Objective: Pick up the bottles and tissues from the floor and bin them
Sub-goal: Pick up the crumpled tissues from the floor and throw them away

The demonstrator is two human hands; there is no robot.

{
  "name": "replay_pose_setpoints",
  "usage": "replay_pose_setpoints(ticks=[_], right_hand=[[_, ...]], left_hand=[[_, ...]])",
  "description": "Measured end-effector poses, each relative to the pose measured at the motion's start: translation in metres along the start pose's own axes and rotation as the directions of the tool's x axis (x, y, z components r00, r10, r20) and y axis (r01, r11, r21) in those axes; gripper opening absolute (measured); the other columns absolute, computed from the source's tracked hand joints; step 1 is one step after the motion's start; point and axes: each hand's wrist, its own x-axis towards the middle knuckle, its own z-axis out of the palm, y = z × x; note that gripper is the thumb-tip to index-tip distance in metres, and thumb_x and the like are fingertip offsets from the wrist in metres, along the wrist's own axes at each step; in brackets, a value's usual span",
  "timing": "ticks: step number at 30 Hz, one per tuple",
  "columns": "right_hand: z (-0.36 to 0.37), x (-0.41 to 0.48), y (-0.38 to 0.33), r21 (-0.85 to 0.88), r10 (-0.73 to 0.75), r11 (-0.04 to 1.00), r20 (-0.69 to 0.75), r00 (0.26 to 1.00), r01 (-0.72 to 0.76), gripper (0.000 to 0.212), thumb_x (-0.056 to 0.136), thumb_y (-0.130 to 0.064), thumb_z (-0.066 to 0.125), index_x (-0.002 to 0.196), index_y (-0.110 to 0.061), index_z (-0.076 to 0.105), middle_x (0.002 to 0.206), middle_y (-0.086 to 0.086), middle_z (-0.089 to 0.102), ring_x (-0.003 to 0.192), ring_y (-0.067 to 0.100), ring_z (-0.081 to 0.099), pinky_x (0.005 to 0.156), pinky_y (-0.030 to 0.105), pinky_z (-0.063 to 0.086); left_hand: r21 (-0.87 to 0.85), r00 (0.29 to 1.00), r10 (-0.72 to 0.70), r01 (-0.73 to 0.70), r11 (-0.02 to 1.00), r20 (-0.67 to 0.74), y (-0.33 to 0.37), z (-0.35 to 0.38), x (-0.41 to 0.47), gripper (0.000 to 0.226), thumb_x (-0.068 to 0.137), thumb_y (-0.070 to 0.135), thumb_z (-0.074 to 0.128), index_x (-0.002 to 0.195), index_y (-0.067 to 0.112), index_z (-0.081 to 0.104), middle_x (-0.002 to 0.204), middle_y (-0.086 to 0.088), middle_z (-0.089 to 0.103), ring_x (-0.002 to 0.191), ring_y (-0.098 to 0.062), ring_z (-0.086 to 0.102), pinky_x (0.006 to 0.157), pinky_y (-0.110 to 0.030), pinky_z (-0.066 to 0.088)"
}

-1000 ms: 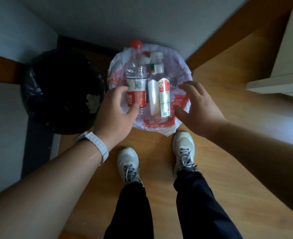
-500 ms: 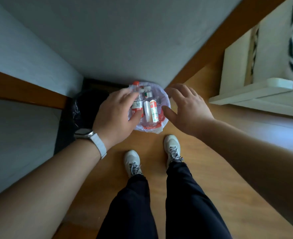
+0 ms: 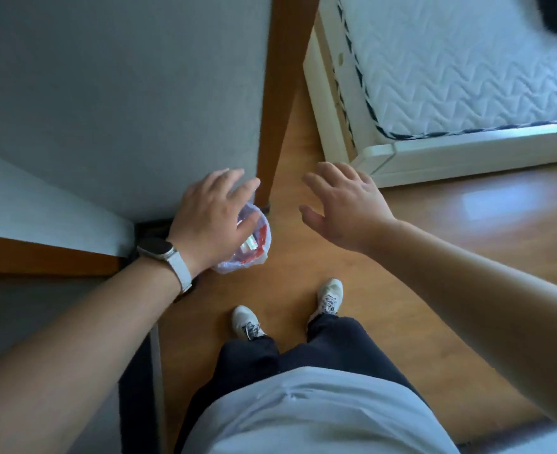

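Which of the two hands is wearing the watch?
The left hand, over the bin bag: a white-strapped watch circles its wrist. The right hand is bare.

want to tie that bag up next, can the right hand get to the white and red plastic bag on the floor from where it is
Probably yes. The right hand is open and empty, off to the right of the white and red plastic bag, with only bare wooden floor between them. The left hand covers the bag's left side, not its right.

Both hands, left [image 3: 211, 221] and right [image 3: 342, 204], outstretched, fingers spread, empty
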Motion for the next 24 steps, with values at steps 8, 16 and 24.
replay_pose_setpoints(ticks=[8, 16, 24], right_hand=[[-0.071, -0.057, 0.080, 0.073, 0.195, 0.979, -0.109, 0.975, -0.188, 0.054, 0.092, -0.056, 0.037, 0.135, -0.024, 0.043, 0.139, 0.001, 0.045, 0.130, 0.027, 0.038, 0.106, 0.046, 0.034], [-0.111, -0.118, 0.180, 0.155, 0.351, 0.933, -0.202, 0.914, -0.324, 0.052, 0.092, -0.054, 0.039, 0.136, -0.027, 0.043, 0.140, -0.002, 0.044, 0.131, 0.023, 0.037, 0.107, 0.042, 0.029], [-0.137, -0.200, 0.299, 0.145, 0.406, 0.914, -0.266, 0.875, -0.380, 0.056, 0.090, -0.056, 0.036, 0.133, -0.023, 0.046, 0.136, 0.000, 0.049, 0.128, 0.025, 0.042, 0.104, 0.041, 0.031]], left_hand=[[0.031, 0.986, 0.156, -0.154, 0.988, -0.055, 0.090, -0.050, 0.071, 0.049, 0.090, 0.044, 0.048, 0.130, 0.017, 0.058, 0.135, -0.012, 0.056, 0.124, -0.032, 0.050, 0.092, -0.049, 0.046], [0.074, 0.933, 0.355, -0.351, 0.934, -0.061, 0.203, -0.071, 0.150, 0.047, 0.091, 0.045, 0.049, 0.129, 0.017, 0.059, 0.132, -0.010, 0.057, 0.124, -0.029, 0.049, 0.094, -0.048, 0.044], [0.163, 0.863, 0.499, -0.484, 0.860, -0.075, 0.345, -0.066, 0.219, 0.046, 0.090, 0.044, 0.050, 0.127, 0.019, 0.057, 0.130, -0.007, 0.055, 0.122, -0.029, 0.050, 0.093, -0.048, 0.044]])
